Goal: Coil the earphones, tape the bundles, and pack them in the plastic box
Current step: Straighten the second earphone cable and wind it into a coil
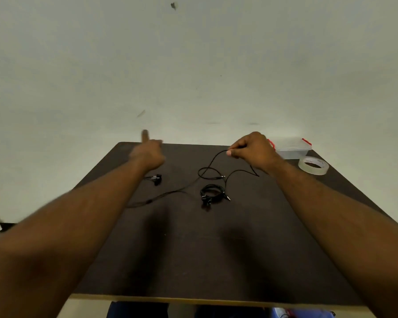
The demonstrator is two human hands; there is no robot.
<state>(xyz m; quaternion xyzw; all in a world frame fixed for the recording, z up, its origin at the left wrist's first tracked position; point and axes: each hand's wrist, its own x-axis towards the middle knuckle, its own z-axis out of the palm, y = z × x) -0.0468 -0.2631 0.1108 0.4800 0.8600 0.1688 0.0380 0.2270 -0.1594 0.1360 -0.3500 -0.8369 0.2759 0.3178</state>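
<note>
Head view: the right hand (251, 149) pinches a thin black loose earphone cable (213, 167) trailing over the matte dark table (193, 260). The blurred left hand (148, 152) holds nothing, one finger raised. A coiled black earphone bundle (213, 193) lies nearby; dragging slack could snag it. Clear plastic box (291, 149) and glossy tape roll (313, 165) sit far right.

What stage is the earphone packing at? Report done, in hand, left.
Done: one coiled earphone bundle lies on the table; tape on it can't be made out. In hand: the right hand pinches the loose earphone cable; the left hand holds nothing. Left: coiling, taping from the tape roll, packing into the closed plastic box.
</note>
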